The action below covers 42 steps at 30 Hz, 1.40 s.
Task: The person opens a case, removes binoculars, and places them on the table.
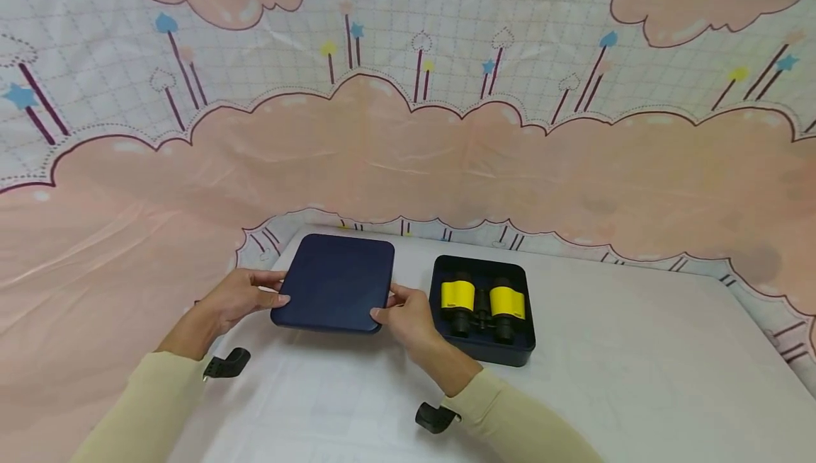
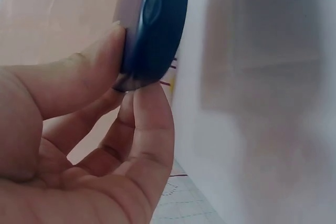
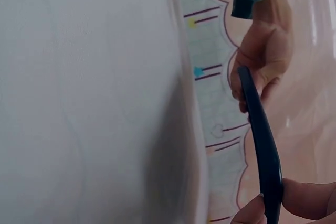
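A dark blue lid with rounded corners (image 1: 338,282) is held between both hands, raised off the white table. My left hand (image 1: 232,300) pinches its left edge; in the left wrist view the thumb lies on one face of the lid (image 2: 160,24) and the fingers touch the other. At the near right corner my right hand (image 1: 411,318) pinches the lid. Thin and edge-on, the lid (image 3: 262,145) spans between the hands in the right wrist view. Right of it, a dark blue box (image 1: 491,355) stands open, holding black and yellow binoculars (image 1: 482,307).
The white tabletop (image 1: 637,350) extends to the right of the box. Behind it hangs a cloth backdrop (image 1: 478,158) with pink clouds, stars and hearts. A black wrist device (image 1: 228,364) sits by the left cuff, another black device (image 1: 436,418) by the right cuff.
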Tool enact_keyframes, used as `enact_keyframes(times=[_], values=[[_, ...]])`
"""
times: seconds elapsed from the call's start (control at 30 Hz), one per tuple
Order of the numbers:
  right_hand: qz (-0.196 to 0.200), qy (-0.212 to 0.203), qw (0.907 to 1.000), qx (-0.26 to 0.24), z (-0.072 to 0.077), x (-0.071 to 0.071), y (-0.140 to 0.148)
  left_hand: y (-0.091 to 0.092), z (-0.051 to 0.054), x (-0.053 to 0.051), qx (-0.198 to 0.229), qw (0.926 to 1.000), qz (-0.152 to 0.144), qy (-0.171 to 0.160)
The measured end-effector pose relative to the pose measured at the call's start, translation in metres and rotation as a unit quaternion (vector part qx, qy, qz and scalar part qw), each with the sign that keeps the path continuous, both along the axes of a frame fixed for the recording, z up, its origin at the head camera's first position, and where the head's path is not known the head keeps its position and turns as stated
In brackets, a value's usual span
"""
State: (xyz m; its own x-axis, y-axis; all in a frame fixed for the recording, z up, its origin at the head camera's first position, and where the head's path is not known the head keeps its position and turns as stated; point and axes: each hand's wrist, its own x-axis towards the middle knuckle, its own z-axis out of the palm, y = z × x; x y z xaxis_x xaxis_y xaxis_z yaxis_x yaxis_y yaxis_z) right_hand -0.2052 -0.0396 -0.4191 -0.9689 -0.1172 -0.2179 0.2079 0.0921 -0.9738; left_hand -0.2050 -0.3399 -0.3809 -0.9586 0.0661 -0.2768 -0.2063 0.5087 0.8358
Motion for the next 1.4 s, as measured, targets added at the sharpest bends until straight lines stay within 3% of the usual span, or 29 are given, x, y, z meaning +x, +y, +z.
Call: enact_keyframes(times=[0.27, 0.57, 0.8, 1.4], values=[[0.005, -0.006, 0.9999, -0.013, -0.015, 0.0, -0.011, -0.01, -0.016, 0.0, 0.012, 0.9998, 0.013, -0.009], [-0.005, -0.011, 0.9995, 0.03, -0.029, -0.002, -0.019, -0.015, -0.029, 0.0, 0.031, 0.9992, 0.018, -0.016], [0.001, -0.01, 0.9995, 0.029, -0.035, -0.003, -0.022, -0.017, -0.033, -0.002, 0.016, 0.9992, 0.027, -0.025], [0.027, 0.009, 0.9976, 0.064, -0.039, -0.003, -0.029, -0.026, -0.04, -0.007, -0.012, 0.9992, 0.012, -0.037]])
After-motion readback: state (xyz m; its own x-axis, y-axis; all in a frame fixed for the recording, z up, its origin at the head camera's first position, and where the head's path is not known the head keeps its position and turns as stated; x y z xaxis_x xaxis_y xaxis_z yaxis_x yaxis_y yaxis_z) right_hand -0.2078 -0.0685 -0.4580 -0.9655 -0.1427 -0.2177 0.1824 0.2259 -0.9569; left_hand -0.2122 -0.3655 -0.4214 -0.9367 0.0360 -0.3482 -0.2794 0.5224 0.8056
